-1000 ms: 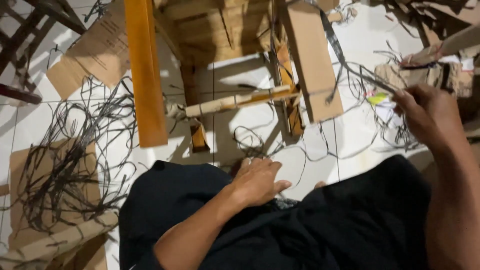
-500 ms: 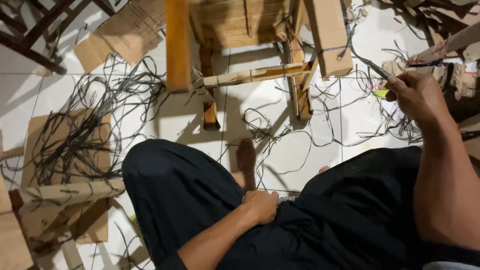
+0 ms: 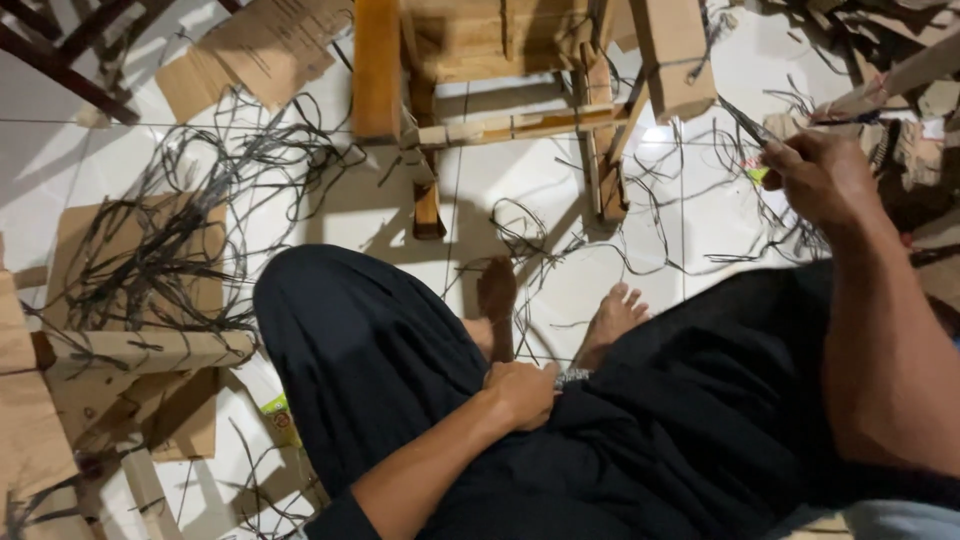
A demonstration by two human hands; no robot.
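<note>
**Loose strands underfoot, a pointed tool held up at the right**

Right hand (image 3: 825, 180): raised at the right of the view, its grip closed around a thin dark pointed tool (image 3: 742, 122) whose tip angles up and left toward the pale wooden frame (image 3: 520, 120). A small yellow-green object (image 3: 757, 175) shows just below the knuckles; too small to tell what it is.

Left hand (image 3: 522, 392): resting on the lap over loose black cloth trousers (image 3: 400, 370), fingers curled in a narrow grip. It seems to pinch the near end of a thin strand; contact is not clear.

Risks, as judged from here:
- The tool's tip points away from the body but sits near the frame's lower rail; a slip of the wrist could gouge the soft-looking wood or snag a strand.
- Bare feet (image 3: 612, 318) rest on glossy white floor tiles (image 3: 560, 200) among long, thin, dark wiry strands (image 3: 180, 250). Loops lie near the toes, so shifting the legs could catch and drag them.
- The smooth tiles give the strands little hold, and the tangle could spread.

Materials: the strands are stiff, curling and matte. The flat brown cardboard sheets (image 3: 250, 50) have torn, fibrous edges. The frame is square-cut raw timber, light and unfinished.
</note>
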